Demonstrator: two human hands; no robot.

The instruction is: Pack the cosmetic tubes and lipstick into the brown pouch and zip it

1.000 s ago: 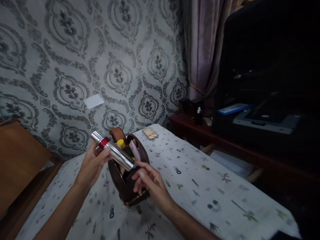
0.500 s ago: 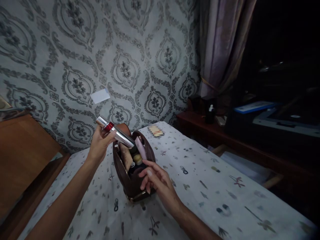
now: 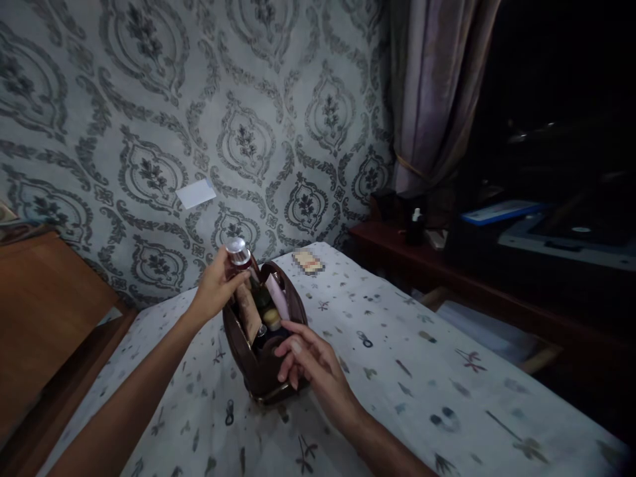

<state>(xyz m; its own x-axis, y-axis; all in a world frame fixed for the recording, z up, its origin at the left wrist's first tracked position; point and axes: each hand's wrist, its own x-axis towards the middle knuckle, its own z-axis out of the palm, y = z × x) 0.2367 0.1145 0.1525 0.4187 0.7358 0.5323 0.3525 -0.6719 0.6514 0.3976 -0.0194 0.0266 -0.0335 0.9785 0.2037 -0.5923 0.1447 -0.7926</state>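
A dark brown zippered cosmetic bag (image 3: 236,344) stands unzipped on the patterned bedsheet (image 3: 397,411). My left hand (image 3: 218,288) is closed around a silver bottle with a red band (image 3: 238,252), tilted steeply at the far end of the bag, its lower part hidden inside. Within the bag I see a pink tube (image 3: 277,296), a tan packet (image 3: 249,311) and a small jar with a yellowish lid (image 3: 271,319). At the near right rim is my right hand (image 3: 311,358), fingers loosely bent and apart, with nothing visible in them.
A blurred-out flat item (image 3: 308,262) lies on the bed behind the bag. To the right stands a dark red shelf (image 3: 387,242) with a small dropper bottle (image 3: 416,225). A wooden panel (image 3: 50,318) is at the left. Patterned wallpaper (image 3: 268,132) rises behind the bed.
My left hand has moved right and slightly down, turning the silver bottle from a slant to nearly upright, its lower end now in the bag. My right hand has stayed at the rim.
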